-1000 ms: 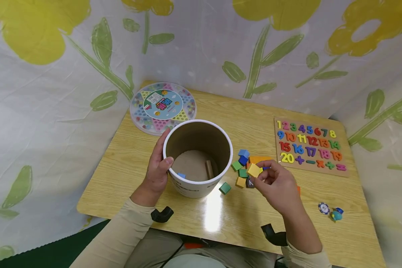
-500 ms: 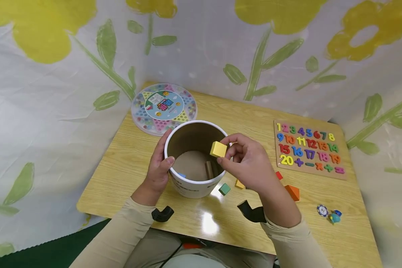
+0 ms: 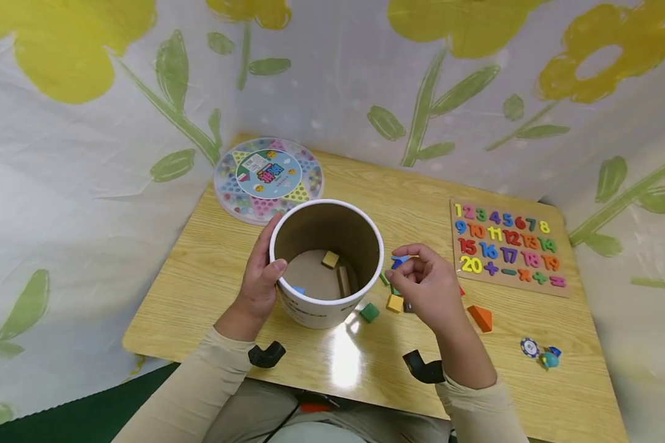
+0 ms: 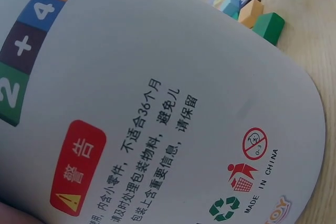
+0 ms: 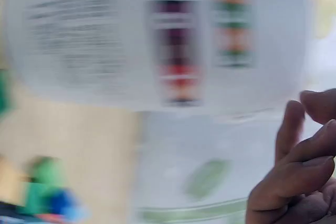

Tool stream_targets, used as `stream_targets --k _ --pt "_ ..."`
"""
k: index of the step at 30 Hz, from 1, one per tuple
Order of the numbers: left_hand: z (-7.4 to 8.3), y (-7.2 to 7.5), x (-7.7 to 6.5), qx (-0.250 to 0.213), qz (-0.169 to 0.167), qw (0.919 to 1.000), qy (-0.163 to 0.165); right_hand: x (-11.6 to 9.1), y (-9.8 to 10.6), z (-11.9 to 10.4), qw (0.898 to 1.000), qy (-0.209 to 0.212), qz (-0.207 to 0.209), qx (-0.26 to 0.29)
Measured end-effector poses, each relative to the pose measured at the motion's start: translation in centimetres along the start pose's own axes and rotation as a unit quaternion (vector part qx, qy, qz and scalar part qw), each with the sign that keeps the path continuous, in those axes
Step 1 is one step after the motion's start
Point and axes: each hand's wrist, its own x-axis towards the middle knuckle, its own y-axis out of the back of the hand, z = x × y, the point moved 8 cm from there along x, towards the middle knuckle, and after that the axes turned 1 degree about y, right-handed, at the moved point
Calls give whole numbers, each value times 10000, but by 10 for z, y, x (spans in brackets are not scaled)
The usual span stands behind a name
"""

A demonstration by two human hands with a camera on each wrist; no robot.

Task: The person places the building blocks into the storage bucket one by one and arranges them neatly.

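Observation:
A white bucket (image 3: 310, 314) stands on the table, with printed labels on its wall. My left hand (image 3: 259, 283) grips its left side, thumb over the rim and fingers around the outside. On the bucket's bottom lie a yellow block (image 3: 330, 259), a long brown block (image 3: 343, 282) and a light blue piece (image 3: 298, 290). Just right of the rim, my right hand (image 3: 429, 289) is in the air, fingers loosely bent and holding nothing. Partly hidden behind it is a pile of blocks, including a yellow-orange block (image 3: 395, 303). A green block (image 3: 369, 312) lies nearer the bucket.
At the back left is a round game board (image 3: 268, 178). A number board (image 3: 510, 246) lies to the right. Near the right edge are an orange triangular block (image 3: 481, 319), a round chip (image 3: 529, 347) and a small teal toy (image 3: 550, 360). A patterned curtain (image 3: 332, 92) surrounds the table.
My right hand carried the yellow block left over the bucket and let it go; it now lies inside. The hand has moved back right. My left hand keeps its hold on the bucket.

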Motion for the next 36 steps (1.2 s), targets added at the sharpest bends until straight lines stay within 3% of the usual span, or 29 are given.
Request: stream_targets --k 7,12,19,29,36 --pt "1 -1 1 51 -49 10000 -46 -13 -19 114 9924 -1181 331 77" --pt "1 -1 1 20 -38 10000 -72 -26 -41 158 9859 -1644 263 148" --pt "1 -2 2 -7 -56 10000 -53 -32 -49 173 9830 -1779 438 -103" --pt "3 -1 1 -45 -13 10000 -53 -28 -56 173 9788 -1693 339 -1103" --pt "1 -1 1 -9 -8 10000 -15 -29 -52 170 9769 -1811 396 -1064"
